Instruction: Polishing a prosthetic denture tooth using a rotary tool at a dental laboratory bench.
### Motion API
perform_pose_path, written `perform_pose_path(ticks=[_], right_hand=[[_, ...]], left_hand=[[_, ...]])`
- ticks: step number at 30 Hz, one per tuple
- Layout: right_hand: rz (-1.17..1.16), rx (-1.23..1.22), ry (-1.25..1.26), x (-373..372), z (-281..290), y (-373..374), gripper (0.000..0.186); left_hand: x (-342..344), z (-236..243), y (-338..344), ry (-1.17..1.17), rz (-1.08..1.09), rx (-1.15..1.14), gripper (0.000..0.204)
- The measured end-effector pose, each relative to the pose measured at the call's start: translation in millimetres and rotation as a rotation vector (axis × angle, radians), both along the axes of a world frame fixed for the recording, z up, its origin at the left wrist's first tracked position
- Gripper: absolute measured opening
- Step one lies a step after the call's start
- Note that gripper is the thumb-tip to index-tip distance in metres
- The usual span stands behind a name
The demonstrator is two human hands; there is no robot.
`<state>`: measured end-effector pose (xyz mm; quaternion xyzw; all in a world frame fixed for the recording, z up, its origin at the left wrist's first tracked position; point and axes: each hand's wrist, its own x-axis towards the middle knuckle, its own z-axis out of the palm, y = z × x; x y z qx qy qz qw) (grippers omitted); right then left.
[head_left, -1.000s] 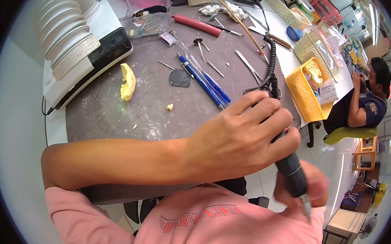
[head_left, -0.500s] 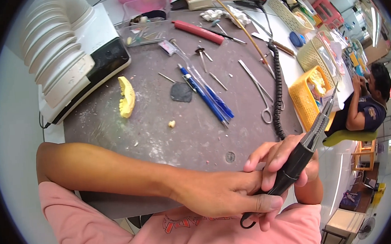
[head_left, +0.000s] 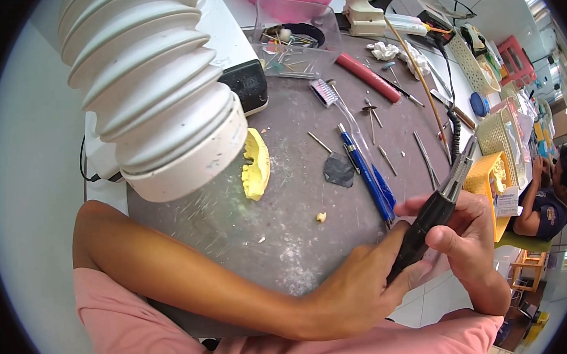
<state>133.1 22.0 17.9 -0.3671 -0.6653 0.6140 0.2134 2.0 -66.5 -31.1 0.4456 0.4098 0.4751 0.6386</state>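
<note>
A black rotary handpiece (head_left: 422, 232) with a metal nose lies slanted between my two hands, nose up and to the right. My left hand (head_left: 361, 282) is closed round its rear end, the thumb along its lower side. My right hand (head_left: 472, 240) has its thumb against the body and its fingers behind, partly hidden. No thin bur shows at the nose. On the grey bench mat (head_left: 235, 238) rest a yellow dental cast (head_left: 257, 169), a small tooth-shaped piece (head_left: 322, 217), a dark square pad (head_left: 339, 170), a blue pen (head_left: 366, 175) and a toothbrush (head_left: 324, 93).
A white corrugated hose (head_left: 155, 100) hangs over the mat's left side. Behind stand a clear box (head_left: 302, 59) of small tools and a red stick (head_left: 368, 78). Yellow baskets (head_left: 475, 181) line the right, where another person (head_left: 544, 193) sits beyond.
The view has shifted, so bench things sit further right and lower. The hose looks larger and nearer. My right fingers have moved from the handpiece's front to behind it; its thin bur no longer shows.
</note>
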Motion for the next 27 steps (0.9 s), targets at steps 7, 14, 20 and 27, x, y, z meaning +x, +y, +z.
perform_pose_path(ticks=[7,14,20,27], right_hand=[[-0.076,-0.062,0.044,-16,18,34,0.036],[-0.027,0.541,-0.273,-29,28,98,0.027],[0.290,0.806,-0.654,-54,22,123,0.023],[0.523,1.453,-0.393,-147,42,150,0.009]], left_hand=[[0,-12,-3,0.073,-0.070,-0.042,0.058],[-1,-12,-5,0.012,-0.079,0.044,0.040],[-18,13,3,0.109,-0.227,-0.016,0.053],[-17,10,6,0.108,-0.249,-0.032,0.052]])
